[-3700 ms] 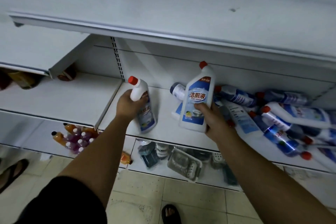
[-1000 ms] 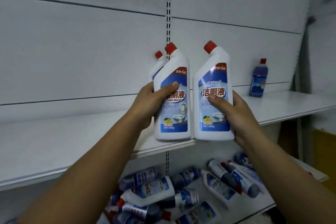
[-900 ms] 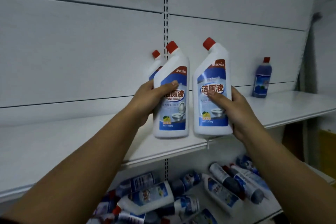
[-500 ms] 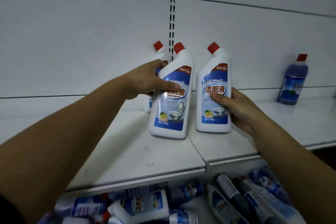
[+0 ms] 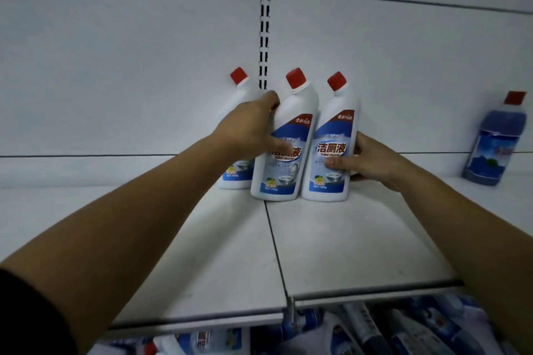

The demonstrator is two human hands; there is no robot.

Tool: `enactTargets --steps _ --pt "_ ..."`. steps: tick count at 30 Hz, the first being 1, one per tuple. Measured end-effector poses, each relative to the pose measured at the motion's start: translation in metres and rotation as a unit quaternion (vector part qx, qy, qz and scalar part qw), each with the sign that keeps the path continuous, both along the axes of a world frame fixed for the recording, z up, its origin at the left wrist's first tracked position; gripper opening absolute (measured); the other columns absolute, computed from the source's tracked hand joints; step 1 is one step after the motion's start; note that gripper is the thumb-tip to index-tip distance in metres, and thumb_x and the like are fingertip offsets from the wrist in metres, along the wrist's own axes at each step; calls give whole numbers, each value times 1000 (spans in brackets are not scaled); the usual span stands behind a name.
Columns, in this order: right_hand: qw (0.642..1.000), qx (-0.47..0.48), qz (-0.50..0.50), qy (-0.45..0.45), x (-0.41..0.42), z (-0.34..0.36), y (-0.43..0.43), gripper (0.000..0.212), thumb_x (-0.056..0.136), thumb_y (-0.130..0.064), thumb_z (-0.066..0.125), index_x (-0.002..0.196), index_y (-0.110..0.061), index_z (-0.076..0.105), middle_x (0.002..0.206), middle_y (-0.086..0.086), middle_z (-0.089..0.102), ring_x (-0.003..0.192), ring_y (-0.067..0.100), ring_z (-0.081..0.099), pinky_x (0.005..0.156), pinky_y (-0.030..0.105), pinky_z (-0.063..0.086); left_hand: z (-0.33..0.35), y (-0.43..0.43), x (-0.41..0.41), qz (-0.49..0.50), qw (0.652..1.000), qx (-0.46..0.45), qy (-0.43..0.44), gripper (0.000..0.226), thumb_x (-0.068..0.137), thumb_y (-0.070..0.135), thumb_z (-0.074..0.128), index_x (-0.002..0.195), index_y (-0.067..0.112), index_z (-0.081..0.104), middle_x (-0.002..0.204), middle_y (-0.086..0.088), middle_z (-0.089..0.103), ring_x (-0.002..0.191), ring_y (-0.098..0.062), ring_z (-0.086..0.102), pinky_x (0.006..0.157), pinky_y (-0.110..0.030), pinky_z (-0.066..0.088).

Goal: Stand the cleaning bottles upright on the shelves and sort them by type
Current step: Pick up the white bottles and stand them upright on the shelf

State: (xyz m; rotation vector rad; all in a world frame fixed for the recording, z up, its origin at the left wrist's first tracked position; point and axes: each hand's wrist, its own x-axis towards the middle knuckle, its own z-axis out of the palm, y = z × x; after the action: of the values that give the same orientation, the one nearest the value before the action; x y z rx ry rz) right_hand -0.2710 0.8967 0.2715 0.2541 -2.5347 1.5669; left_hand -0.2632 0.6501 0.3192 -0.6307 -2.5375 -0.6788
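Left hand (image 5: 251,130) grip wrapped round middle white bottle (image 5: 300,101), thumb across label. Right hand (image 5: 372,158) grip clasped right white bottle (image 5: 340,112). Both stood near upright on upper shelf (image 5: 346,239), apparently touching. Third white bottle (image 5: 245,92) stood just behind left grip. Blue bottle (image 5: 496,141) stood well right of right grip. Heap of lying bottles (image 5: 409,328) below both grips. Judged: release next.

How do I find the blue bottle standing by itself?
Look along the back of the white shelf. Go far right, past the three white bottles standing together, to the blue bottle on its own. It is dark blue with a straight neck, while the others are white with bent necks.
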Motion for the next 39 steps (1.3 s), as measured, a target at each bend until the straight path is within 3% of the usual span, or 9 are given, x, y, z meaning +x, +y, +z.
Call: enactTargets --steps 3,13,17,27,36,39 --pt "1000 18 -1 7 -12 0 5 58 74 -26 83 125 -25 55 111 -2 72 97 20 71 83 45 59 3 8 -3 33 998 -51 22 67 75 36 83 129 21 47 126 -4 62 110 -25 61 92 -42 51" --pt "1000 -8 18 23 -35 -6 20 70 70 -19 86 130 -22 50 118 -1 69 103 20 69 81 44 60 -4 23 -19 91 996 -24 10 59 81 35 79 128 16 49 129 -5 59 117 -24 57 100 -40 47" --pt "999 0 -2 47 -37 -12 21 65 73 -14 84 125 -18 45 114 -2 64 101 16 66 76 36 59 -10 27 -25 117 993 -10 12 62 81 36 79 131 15 48 130 -5 56 119 -25 56 102 -43 46" --pt "995 41 -49 76 -44 -20 24 61 71 -26 87 119 -24 49 110 -9 64 103 16 65 92 47 55 -18 38 -32 150 988 -23 39 59 86 33 75 133 12 46 137 -9 43 119 -31 56 105 -48 45" --pt "974 183 -113 69 -36 -17 19 53 81 -47 75 119 -16 55 119 3 68 100 21 65 91 38 53 -39 34 -21 123 990 47 45 68 81 24 81 136 13 41 139 -10 39 123 -30 51 105 -49 46" --pt "949 292 -111 24 -24 -15 15 50 89 -49 64 123 -12 59 121 6 66 94 21 60 83 32 48 -49 24 -16 131 991 -3 23 54 84 30 77 127 14 50 127 -7 51 113 -24 55 99 -42 48"
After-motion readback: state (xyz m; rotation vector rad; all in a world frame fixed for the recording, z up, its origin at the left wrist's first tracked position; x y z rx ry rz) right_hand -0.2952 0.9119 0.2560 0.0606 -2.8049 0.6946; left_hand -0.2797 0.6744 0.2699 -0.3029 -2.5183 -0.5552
